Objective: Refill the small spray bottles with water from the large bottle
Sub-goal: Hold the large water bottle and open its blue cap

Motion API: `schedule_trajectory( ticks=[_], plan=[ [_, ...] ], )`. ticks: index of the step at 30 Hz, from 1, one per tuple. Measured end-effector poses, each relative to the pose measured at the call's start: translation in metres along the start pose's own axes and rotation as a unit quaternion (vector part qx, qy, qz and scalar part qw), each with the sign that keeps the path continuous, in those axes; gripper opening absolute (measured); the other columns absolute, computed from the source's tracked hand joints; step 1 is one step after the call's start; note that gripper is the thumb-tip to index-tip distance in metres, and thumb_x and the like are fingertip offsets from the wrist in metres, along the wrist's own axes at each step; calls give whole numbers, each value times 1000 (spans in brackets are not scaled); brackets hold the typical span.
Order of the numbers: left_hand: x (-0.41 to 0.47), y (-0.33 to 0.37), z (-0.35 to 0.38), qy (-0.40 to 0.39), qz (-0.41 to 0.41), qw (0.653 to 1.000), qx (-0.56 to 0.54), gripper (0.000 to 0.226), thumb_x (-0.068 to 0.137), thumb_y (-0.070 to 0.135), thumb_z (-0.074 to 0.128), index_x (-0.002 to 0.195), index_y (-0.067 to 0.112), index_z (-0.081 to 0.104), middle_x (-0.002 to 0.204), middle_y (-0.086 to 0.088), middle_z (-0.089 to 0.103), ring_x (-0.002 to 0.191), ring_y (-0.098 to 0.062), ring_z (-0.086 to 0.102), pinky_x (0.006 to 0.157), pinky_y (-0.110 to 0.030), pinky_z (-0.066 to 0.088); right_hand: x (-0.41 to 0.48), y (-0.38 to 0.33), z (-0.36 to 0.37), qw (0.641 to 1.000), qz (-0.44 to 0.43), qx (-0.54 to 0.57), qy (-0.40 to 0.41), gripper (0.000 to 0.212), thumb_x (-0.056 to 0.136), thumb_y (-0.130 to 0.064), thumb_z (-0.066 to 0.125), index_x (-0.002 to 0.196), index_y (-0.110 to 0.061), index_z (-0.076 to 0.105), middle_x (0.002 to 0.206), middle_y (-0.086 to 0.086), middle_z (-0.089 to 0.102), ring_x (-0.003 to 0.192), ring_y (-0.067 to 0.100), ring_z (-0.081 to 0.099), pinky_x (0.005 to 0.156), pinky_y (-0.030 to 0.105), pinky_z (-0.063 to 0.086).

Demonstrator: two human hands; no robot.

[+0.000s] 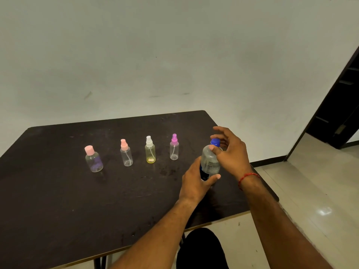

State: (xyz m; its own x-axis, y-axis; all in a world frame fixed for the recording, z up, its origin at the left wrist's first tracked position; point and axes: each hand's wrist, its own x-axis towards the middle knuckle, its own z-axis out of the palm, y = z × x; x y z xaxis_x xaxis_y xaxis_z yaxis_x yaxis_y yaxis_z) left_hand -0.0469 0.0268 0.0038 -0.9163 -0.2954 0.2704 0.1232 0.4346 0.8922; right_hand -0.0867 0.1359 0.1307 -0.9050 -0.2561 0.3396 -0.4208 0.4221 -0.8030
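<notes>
While the left hand (196,183) grips the lower body of the large bottle (210,162), holding it upright just above the surface (77,210), the right hand (231,154) hangs over its blue cap (215,142). The right fingers curve loosely round the cap with the thumb at the bottle's neck; whether they pinch it cannot be told. Left of the left hand, four small bottles stand upright in a row, apart from one another: purple-capped (174,148) nearest, then yellow (150,151), pink-sprayer (126,153) and pink-lidded (93,160) farthest.
</notes>
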Motion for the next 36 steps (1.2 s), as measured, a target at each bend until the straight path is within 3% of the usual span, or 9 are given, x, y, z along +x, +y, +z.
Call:
schedule_trajectory(
  ticks=[4,8,13,16,19,23,28,33,36],
  plan=[
    [0,0,0,-3,-4,1000,5,66,77,53,83,131,52,46,115,38,57,112,15,56,88,-8,46,-2,-2,3,998,11,-37,44,52,78,-32,80,122,-21,56,109,-1,62,96,13,60,89,28,54],
    [0,-1,0,-2,-4,1000,9,68,76,56,82,132,53,44,111,45,54,109,25,51,86,-4,45,-3,-1,3,998,1,-30,48,31,80,-22,79,105,-22,61,100,-4,64,91,11,61,87,30,56],
    [0,-2,0,-3,-7,1000,11,68,75,59,81,132,53,44,111,45,54,109,25,51,87,-5,44,-2,-2,-1,1000,-6,-8,-2,44,86,-3,70,121,-26,57,110,-4,65,105,13,62,98,32,52],
    [1,-3,1,-4,-7,1000,15,70,76,58,81,134,52,43,112,46,52,107,27,48,86,-4,42,-3,-5,-1,1000,-7,-28,7,54,83,-18,76,132,-22,52,117,-3,62,107,13,59,96,30,50],
    [1,-3,1,-5,-4,1000,16,68,76,57,82,131,55,42,110,53,49,106,32,46,81,1,40,-2,-8,0,997,6,-57,42,53,79,-31,79,125,-21,55,105,-2,60,94,13,59,87,28,53],
    [1,-3,1,-1,-2,1000,19,66,75,58,81,130,54,43,109,51,51,106,29,48,83,-3,42,-1,-7,0,999,-3,-35,28,38,84,-12,74,116,-23,57,101,-3,62,92,11,61,90,31,55],
    [1,-3,1,0,-2,1000,16,66,75,58,81,130,54,45,110,50,53,108,26,50,84,-2,42,-2,-6,-3,999,-17,5,-38,56,87,9,59,131,-23,51,117,-3,65,113,13,59,102,32,49],
    [1,-4,3,-2,-6,1000,13,66,75,57,81,130,53,46,113,41,58,110,19,55,89,-9,47,-1,-6,-1,999,1,-45,16,53,81,-26,78,127,-22,52,112,-4,59,99,11,57,90,26,50],
    [1,-4,3,-2,-4,1000,15,67,75,58,80,132,52,46,114,41,57,110,19,54,91,-11,47,0,-5,-1,997,-2,-58,42,35,80,-28,79,107,-21,60,97,-4,61,83,9,57,80,22,52]
  ],
)
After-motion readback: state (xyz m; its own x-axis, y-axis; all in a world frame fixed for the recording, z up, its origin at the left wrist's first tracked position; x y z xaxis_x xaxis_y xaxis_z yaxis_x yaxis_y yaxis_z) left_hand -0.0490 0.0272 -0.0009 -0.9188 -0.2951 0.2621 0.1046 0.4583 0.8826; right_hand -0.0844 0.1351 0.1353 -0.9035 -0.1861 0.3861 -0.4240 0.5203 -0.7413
